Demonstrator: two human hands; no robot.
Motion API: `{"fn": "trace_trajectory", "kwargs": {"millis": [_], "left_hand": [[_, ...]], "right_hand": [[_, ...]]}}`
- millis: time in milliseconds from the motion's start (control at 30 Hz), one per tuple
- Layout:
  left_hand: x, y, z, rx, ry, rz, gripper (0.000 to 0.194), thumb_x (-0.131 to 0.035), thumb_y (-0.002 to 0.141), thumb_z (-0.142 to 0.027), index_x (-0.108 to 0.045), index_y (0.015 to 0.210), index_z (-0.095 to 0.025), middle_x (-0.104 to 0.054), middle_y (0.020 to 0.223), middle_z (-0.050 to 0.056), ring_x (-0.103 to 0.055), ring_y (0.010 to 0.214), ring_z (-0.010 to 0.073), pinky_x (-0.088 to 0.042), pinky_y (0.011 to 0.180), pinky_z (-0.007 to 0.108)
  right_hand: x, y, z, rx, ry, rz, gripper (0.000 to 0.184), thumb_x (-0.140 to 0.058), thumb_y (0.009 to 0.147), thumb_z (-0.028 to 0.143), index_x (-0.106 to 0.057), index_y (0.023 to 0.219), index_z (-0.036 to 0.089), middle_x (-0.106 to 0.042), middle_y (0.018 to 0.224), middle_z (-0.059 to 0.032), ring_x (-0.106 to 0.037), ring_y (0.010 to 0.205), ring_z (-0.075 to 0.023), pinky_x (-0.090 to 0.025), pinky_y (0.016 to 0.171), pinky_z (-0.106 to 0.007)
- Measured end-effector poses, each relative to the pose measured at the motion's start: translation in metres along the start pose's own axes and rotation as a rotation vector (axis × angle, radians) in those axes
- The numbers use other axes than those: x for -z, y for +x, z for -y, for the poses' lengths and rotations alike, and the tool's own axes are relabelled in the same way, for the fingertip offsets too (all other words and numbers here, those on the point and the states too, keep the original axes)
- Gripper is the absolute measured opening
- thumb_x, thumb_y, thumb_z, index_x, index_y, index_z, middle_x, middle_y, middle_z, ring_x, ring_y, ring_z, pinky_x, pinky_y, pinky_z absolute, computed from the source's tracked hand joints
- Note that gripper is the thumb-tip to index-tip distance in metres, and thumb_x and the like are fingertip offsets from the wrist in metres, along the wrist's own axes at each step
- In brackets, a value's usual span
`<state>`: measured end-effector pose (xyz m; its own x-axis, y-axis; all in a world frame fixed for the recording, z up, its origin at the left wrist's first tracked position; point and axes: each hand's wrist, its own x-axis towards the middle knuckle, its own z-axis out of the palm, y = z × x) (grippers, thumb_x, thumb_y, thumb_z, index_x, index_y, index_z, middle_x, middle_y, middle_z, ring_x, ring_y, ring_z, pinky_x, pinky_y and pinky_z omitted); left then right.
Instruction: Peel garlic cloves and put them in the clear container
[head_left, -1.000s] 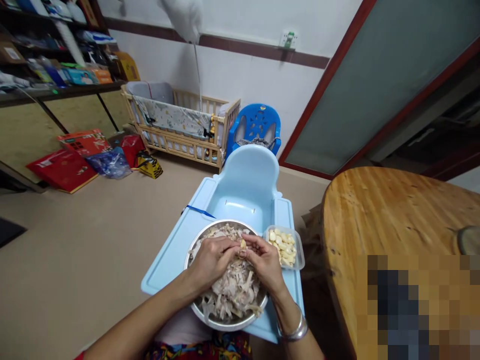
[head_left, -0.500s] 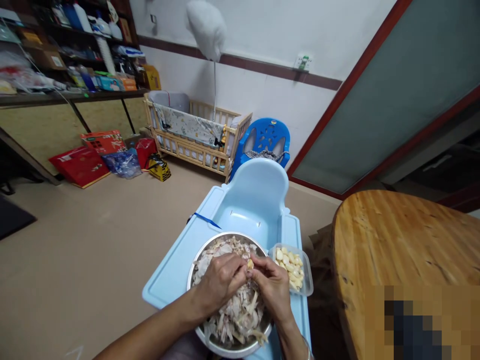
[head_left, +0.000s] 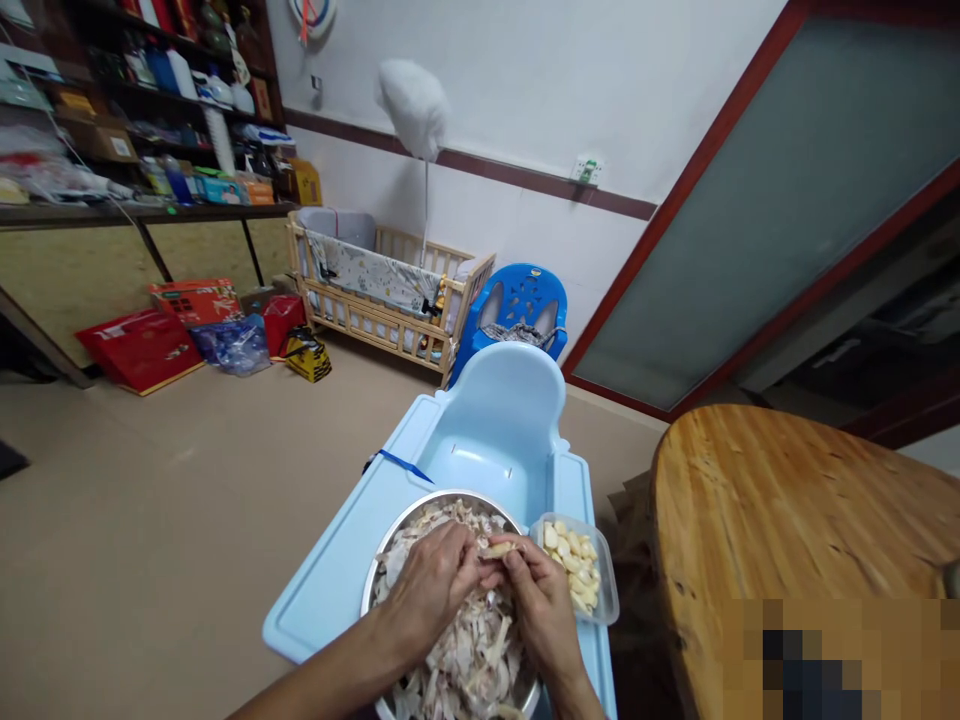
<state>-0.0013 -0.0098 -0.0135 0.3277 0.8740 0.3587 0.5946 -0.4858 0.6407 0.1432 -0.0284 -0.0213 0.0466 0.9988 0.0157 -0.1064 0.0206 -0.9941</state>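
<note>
My left hand (head_left: 429, 590) and my right hand (head_left: 541, 612) meet over a steel bowl (head_left: 447, 505), pinching a small yellowish garlic clove (head_left: 496, 550) between their fingertips. The bowl is heaped with pale, papery scraps (head_left: 469, 650) that look like garlic skins. Just right of my right hand stands a transparent plastic box (head_left: 596, 580) of peeled garlic cloves (head_left: 570, 565). The bowl's near side runs out of view at the bottom edge.
Bowl and box rest on the tray of a pale blue high chair (head_left: 322, 600). A wooden table (head_left: 780, 490) lies to the right, partly pixelated. Further off are a wooden crib (head_left: 382, 300), a blue plastic chair (head_left: 517, 310), and red boxes (head_left: 139, 350) on the floor.
The view has tilted up, so the bowl sits lower in the picture. The clove now lies more sideways between my fingertips, and both hands still hold it.
</note>
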Motion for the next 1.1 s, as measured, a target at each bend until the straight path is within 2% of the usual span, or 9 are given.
{"fn": "trace_trajectory", "kwargs": {"millis": [67,200,300,433,500,567,667,867,1100], "left_hand": [[0.001,-0.001,0.002,0.014,0.04,-0.011,0.019,-0.039,0.08,-0.011,-0.049,0.066,-0.019,-0.057,0.063,0.001,-0.056,0.059,0.017,-0.042,0.055,0.026],[0.005,-0.004,0.008,0.008,0.064,0.034,0.018,-0.043,0.077,-0.008,-0.051,0.064,-0.019,-0.058,0.064,0.002,-0.057,0.059,0.0178,-0.043,0.055,0.027],[0.009,-0.004,0.009,-0.001,0.015,0.08,0.016,-0.046,0.076,-0.007,-0.055,0.068,-0.018,-0.061,0.068,0.003,-0.059,0.062,0.0182,-0.045,0.057,0.027],[0.014,-0.002,0.008,-0.084,-0.086,0.076,0.022,-0.046,0.076,-0.004,-0.062,0.082,-0.018,-0.066,0.078,0.005,-0.062,0.073,0.0189,-0.048,0.065,0.028],[0.015,0.0,0.007,-0.129,-0.129,0.09,0.024,-0.047,0.077,-0.004,-0.063,0.088,-0.018,-0.068,0.082,0.005,-0.063,0.077,0.019,-0.049,0.069,0.028],[0.015,0.002,0.006,-0.168,-0.155,0.102,0.021,-0.051,0.078,-0.006,-0.064,0.089,-0.018,-0.069,0.084,0.005,-0.063,0.078,0.0189,-0.05,0.07,0.028],[0.013,0.004,0.005,-0.216,-0.164,0.098,0.016,-0.053,0.08,-0.009,-0.065,0.088,-0.017,-0.069,0.083,0.005,-0.064,0.077,0.0184,-0.051,0.07,0.027],[0.01,0.005,0.005,-0.278,-0.065,0.074,0.018,-0.047,0.082,-0.009,-0.063,0.078,-0.016,-0.068,0.073,0.005,-0.063,0.067,0.0176,-0.051,0.064,0.027],[0.004,0.003,0.003,-0.241,-0.003,0.111,0.016,-0.045,0.081,-0.007,-0.056,0.073,-0.016,-0.063,0.07,0.004,-0.06,0.064,0.0176,-0.049,0.063,0.028]], "right_hand": [[0.001,0.001,0.0,-0.041,0.12,-0.007,0.022,-0.062,0.077,0.038,-0.067,0.084,0.017,-0.07,0.065,-0.0035,-0.063,0.053,-0.0158,-0.049,0.055,-0.026],[0.006,0.004,-0.001,-0.026,0.159,-0.009,0.021,-0.062,0.077,0.038,-0.067,0.081,0.017,-0.07,0.071,-0.0042,-0.063,0.056,-0.0148,-0.047,0.054,-0.024],[0.009,0.004,-0.004,-0.028,0.088,0.021,0.023,-0.062,0.078,0.037,-0.069,0.088,0.018,-0.071,0.069,-0.0042,-0.063,0.056,-0.0156,-0.048,0.056,-0.026],[0.01,0.003,-0.006,-0.018,-0.036,0.059,0.028,-0.06,0.079,0.038,-0.069,0.098,0.019,-0.071,0.065,-0.0039,-0.064,0.058,-0.0179,-0.05,0.062,-0.03],[0.01,0.002,-0.005,0.016,-0.135,0.066,0.029,-0.06,0.078,0.039,-0.07,0.1,0.023,-0.074,0.075,-0.0056,-0.066,0.065,-0.0207,-0.051,0.07,-0.035],[0.009,0.002,-0.002,0.067,-0.246,0.078,0.028,-0.058,0.079,0.04,-0.07,0.1,0.026,-0.074,0.091,-0.007,-0.067,0.08,-0.0248,-0.049,0.081,-0.04],[0.01,0.002,0.001,0.144,-0.376,0.108,0.028,-0.055,0.081,0.04,-0.069,0.102,0.028,-0.071,0.103,-0.0071,-0.062,0.1,-0.0274,-0.043,0.091,-0.044],[0.011,0.001,-0.002,0.22,-0.502,0.145,0.028,-0.051,0.084,0.033,-0.064,0.109,0.03,-0.069,0.108,-0.0061,-0.063,0.1,-0.0266,-0.046,0.089,-0.044],[0.011,-0.001,-0.006,0.277,-0.524,0.146,0.036,-0.055,0.079,0.019,-0.061,0.112,0.03,-0.068,0.11,-0.0052,-0.063,0.099,-0.0264,-0.049,0.085,-0.041]]}}
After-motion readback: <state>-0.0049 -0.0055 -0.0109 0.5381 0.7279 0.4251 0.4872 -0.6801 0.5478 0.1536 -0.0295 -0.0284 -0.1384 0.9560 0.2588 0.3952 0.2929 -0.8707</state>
